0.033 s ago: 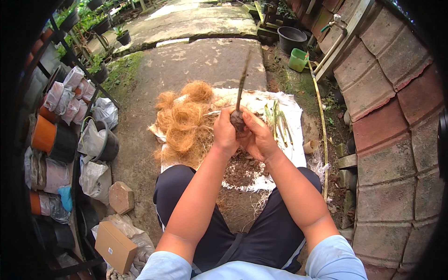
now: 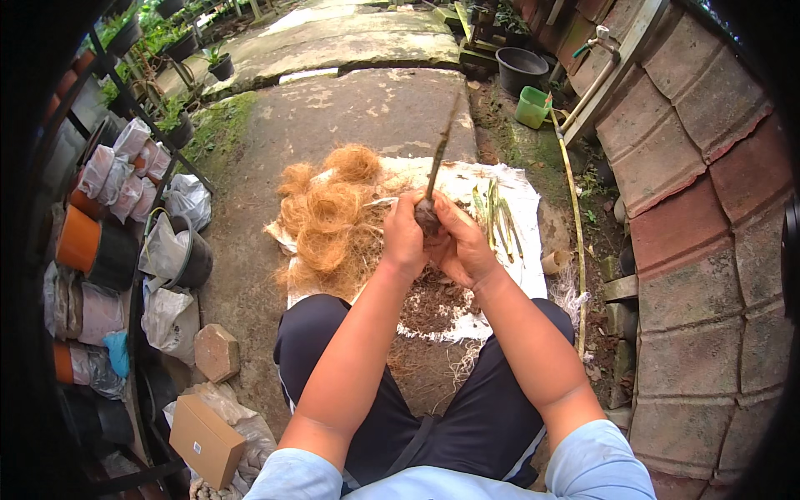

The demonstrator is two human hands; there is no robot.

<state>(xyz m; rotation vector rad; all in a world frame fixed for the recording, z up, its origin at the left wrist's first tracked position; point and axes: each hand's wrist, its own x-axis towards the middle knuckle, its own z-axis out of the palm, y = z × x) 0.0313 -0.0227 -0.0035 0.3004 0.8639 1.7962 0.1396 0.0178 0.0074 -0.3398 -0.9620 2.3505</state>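
Between my two hands is a plant cutting (image 2: 438, 152), its thin dark stem rising up and leaning slightly right. A dark brown soil ball (image 2: 426, 218) wraps its lower end. My left hand (image 2: 403, 236) presses the ball from the left, fingers closed. From the right, my right hand (image 2: 463, 243) cups it, thumb along its side. Below them a heap of brown soil (image 2: 433, 302) lies on a white sheet (image 2: 527, 242). Tangled orange-brown coconut fibre (image 2: 329, 212) is piled left of my hands. Several green cut stems (image 2: 498, 218) rest to the right.
At the left, a rack holds pots and bagged bundles (image 2: 125, 179). A black bucket (image 2: 185, 254), a stone block (image 2: 217, 352) and a cardboard box (image 2: 206, 440) stand near it. Far right are a black basin (image 2: 521, 68) and a green container (image 2: 532, 108), beside roof tiles (image 2: 692, 275).
The stem has tilted a little further to the right, and the soil ball has shifted slightly right within my hands. Both hands keep their grip on it.
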